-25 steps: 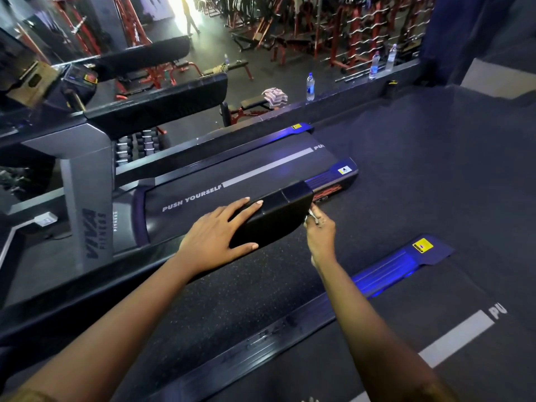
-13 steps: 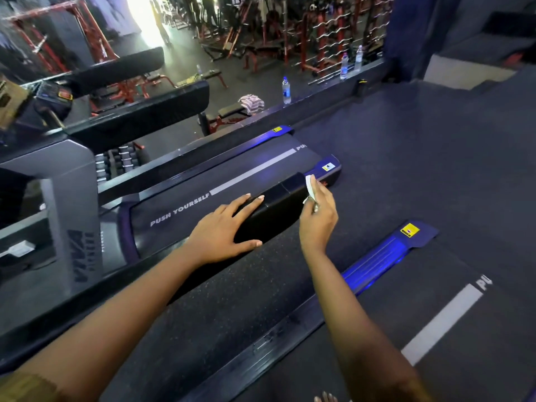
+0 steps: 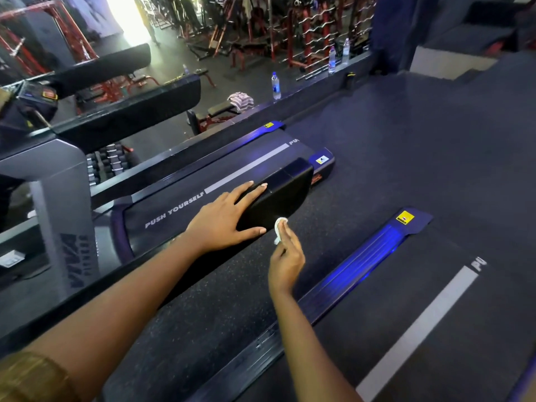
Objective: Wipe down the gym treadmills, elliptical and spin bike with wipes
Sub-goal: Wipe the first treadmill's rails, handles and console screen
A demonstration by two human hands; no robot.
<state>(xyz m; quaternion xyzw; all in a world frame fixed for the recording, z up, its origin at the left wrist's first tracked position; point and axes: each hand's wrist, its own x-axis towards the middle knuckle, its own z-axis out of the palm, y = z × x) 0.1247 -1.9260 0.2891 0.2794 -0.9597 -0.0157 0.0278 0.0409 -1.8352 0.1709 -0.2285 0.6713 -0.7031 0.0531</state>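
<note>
Glossy black plastic handrail (image 3: 285,188); matt speckled rubber floor (image 3: 220,300).

A small crumpled white wipe (image 3: 280,231) lies against the black treadmill handrail (image 3: 287,190), at its near side.

Dim overall, with a blue-violet cast. A blown-out white glare at the bright opening (image 3: 127,21), top left, is the strongest light. Blue light glows along the treadmill side rail (image 3: 374,250). Wide-angle distortion bends the edges, and the far barbell racks (image 3: 304,27) look soft and slightly blurred.
</note>
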